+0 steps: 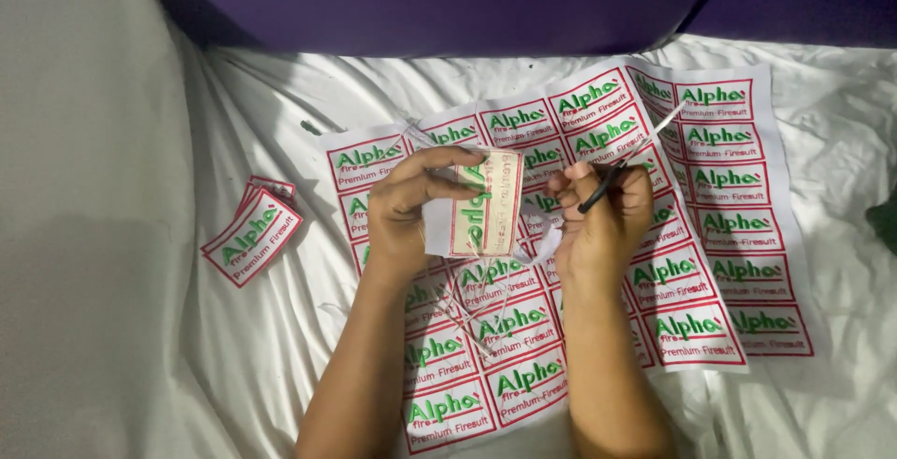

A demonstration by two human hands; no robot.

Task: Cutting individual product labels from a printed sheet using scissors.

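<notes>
Left hand [404, 199] at frame centre, fingers pinched closed on a cut-out rectangular embroidered patch with red border and green lettering [486, 202], right hand [605, 211] beside it, fist wrapped around small black-handled scissors [617, 171], both above a white fabric sheet of uncut matching patches [738, 235], small stack of cut patches [252, 235] at left on rumpled white cloth [112, 235]

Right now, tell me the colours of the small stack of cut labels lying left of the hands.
White labels with red borders and green lettering; head view.
</notes>
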